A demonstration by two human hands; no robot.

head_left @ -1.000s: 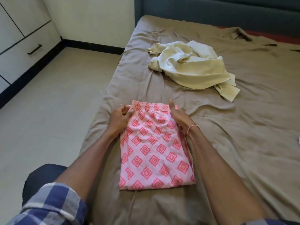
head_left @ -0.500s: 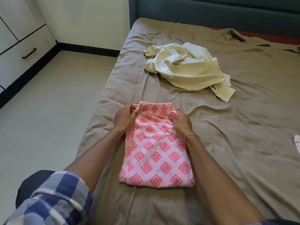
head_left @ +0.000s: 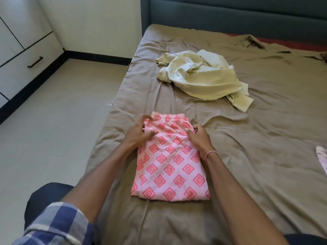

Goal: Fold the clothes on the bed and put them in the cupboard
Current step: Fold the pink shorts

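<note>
Pink garment (head_left: pixel 169 165): folded rectangle, flat on the bed (head_left: pixel 265 156), near its left edge at my end.

Change over the last second: right hand (head_left: pixel 199 140) was lying flat along the far right corner; its fingers are now curled and pinch that corner. Left hand (head_left: pixel 138 137) has loosened at the far left corner, fingers spread, thumb on top. It is blurred, so I cannot tell whether it grips. Waistband now shows past both hands, slightly bunched.

Reading: squaring is done. Next is likely one more fold towards me, or a lift.

Cream garment (head_left: pixel 200 76) lies crumpled further up the bed, unfolded. Cupboard (head_left: pixel 21 71) stands off the bed's left side, shut. Most of the task remains.
</note>
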